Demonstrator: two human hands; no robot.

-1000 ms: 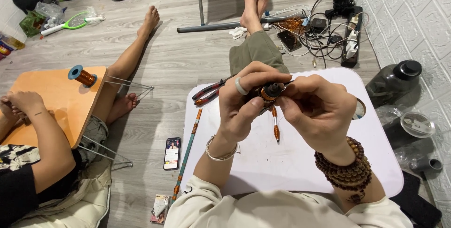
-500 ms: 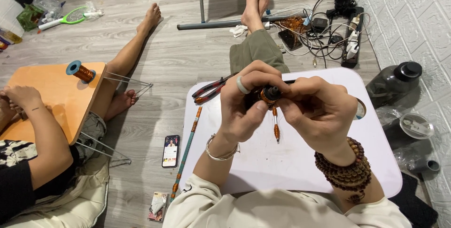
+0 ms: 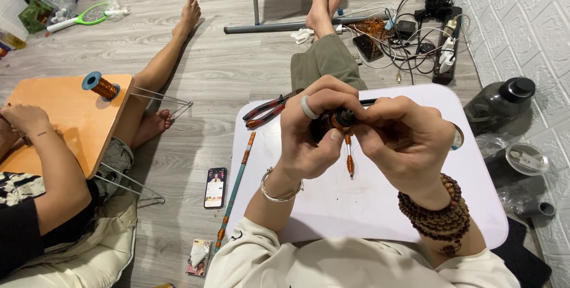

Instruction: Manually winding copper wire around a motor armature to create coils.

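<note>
Both hands together above white desk point(image 3: 368, 205) centre. Left hand point(image 3: 312, 136) and right hand point(image 3: 404, 139) clamped on small dark copper-wound coil point(image 3: 341, 120). Winding partly laid; loose wire tails hang at 6 o'clock. Red-handled pliers point(image 3: 267, 111) idle at 10 o'clock.

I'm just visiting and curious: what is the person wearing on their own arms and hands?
Both arms come out of loose cream sleeves pushed up the forearms. The left hand has a pale, broad ring on one finger and a thin silver bangle at the wrist. The right hand is bare of rings as far as shows; its wrist carries several wraps of dark brown wooden beads.
</note>
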